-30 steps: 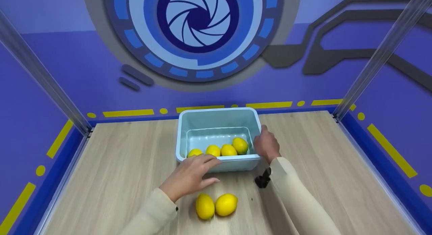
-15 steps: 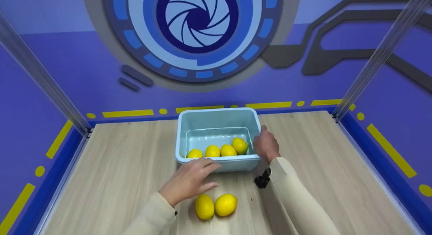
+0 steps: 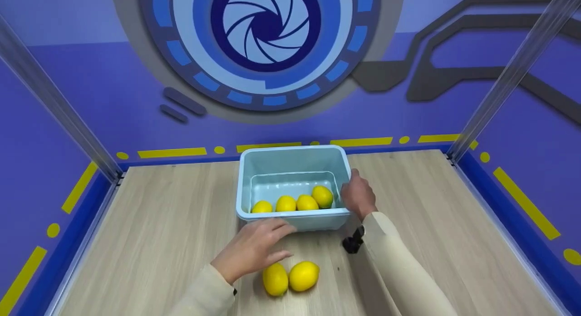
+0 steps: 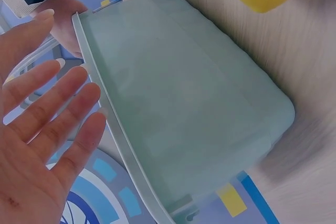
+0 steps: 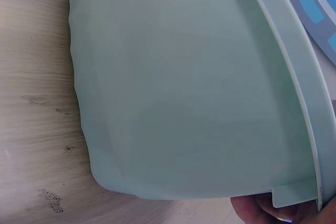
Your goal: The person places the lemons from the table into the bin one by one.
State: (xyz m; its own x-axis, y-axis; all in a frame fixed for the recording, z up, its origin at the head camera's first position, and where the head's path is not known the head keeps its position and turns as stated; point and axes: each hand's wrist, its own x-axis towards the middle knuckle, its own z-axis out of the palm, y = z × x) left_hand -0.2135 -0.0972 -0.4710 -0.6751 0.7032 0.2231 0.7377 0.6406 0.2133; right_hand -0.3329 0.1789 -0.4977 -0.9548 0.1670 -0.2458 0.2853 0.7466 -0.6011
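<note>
While the right hand [image 3: 358,195] grips the pale-blue plastic bin [image 3: 292,160], the left hand [image 3: 252,247], fingers extended, has eased back from it, bringing two loose lemons [image 3: 304,276] seemingly within reach.

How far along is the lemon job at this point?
Apparently past halfway. Done: four lemons lie in the bin. In hand: the right hand grips the bin's right end, while the left hand, by its front, holds no lemon. Likely left: two lemons lie on the table in front of the bin.
</note>
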